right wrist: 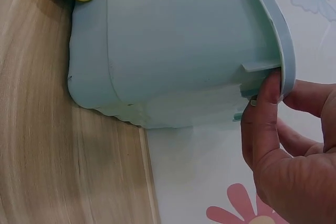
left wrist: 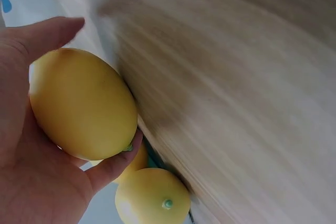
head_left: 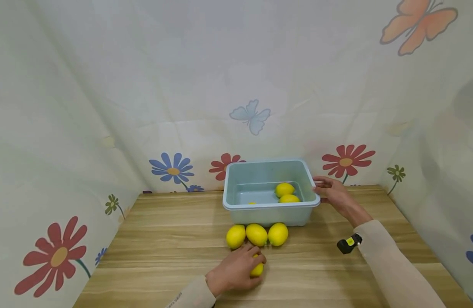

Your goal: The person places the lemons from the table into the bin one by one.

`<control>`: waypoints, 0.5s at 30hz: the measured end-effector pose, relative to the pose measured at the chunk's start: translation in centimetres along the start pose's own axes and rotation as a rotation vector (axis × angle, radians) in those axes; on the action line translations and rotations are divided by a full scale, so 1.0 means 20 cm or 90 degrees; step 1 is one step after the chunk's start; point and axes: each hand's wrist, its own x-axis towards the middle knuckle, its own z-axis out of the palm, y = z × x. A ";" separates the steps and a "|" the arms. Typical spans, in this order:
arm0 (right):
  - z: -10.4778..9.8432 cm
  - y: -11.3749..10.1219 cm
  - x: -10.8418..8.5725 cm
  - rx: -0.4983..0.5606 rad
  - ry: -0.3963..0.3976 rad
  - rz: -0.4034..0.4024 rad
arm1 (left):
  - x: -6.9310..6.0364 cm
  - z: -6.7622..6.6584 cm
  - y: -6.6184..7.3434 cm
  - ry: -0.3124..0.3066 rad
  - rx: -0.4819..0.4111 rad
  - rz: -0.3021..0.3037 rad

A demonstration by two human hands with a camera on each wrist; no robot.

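Observation:
My left hand (head_left: 238, 268) is low on the table, its fingers curled round a yellow lemon (left wrist: 84, 103). Just beyond it, three more lemons (head_left: 256, 235) sit in a row along the front of a pale blue plastic basin (head_left: 271, 214). Inside the basin lie two lemons (head_left: 285, 190) toward the right, and a sliver of yellow shows behind the front rim. My right hand (head_left: 334, 196) holds the basin's right rim, with thumb and fingers pinching the edge in the right wrist view. The basin stands upright on the table.
The wood-grain table (head_left: 175, 239) meets a pale curtain (head_left: 175, 85) printed with flowers and butterflies at the back and sides. A small black device (head_left: 349, 244) sits at the right sleeve's cuff.

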 end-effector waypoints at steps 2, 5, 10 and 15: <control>0.00 0.01 0.00 0.000 0.000 0.000 | 0.00 0.01 0.00 0.002 0.007 0.008; 0.00 0.01 0.00 0.001 -0.001 0.001 | 0.00 0.01 0.00 0.006 0.013 0.010; 0.01 0.01 0.01 0.002 -0.004 -0.006 | 0.00 0.02 0.01 0.005 0.014 0.007; 0.02 0.01 0.02 0.004 -0.004 -0.010 | 0.00 0.03 0.01 0.003 0.009 0.003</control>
